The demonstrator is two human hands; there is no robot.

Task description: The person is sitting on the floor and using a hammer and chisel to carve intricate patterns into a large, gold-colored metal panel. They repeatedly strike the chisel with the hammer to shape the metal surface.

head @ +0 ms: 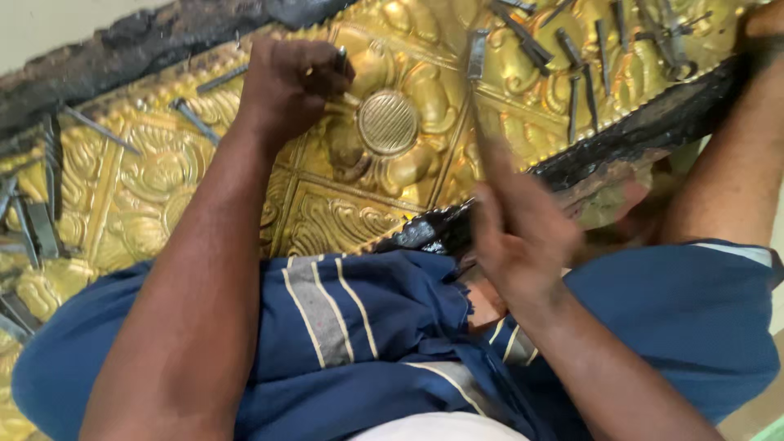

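An embossed golden metal sheet (343,196) with floral relief lies on a black pitch bed in front of me. My left hand (290,86) is closed around a small metal punch (341,61), whose tip rests on the sheet beside a round ribbed medallion (388,122). My right hand (518,237) is blurred and grips the handle of a thin hammer (478,57), its head raised above the sheet near the medallion.
Several dark steel punches (572,57) lie scattered on the sheet's upper right, with more (37,220) along its left edge. The black pitch border (621,139) frames the sheet. Blue striped cloth (359,327) covers my lap. A bare leg (735,163) is at right.
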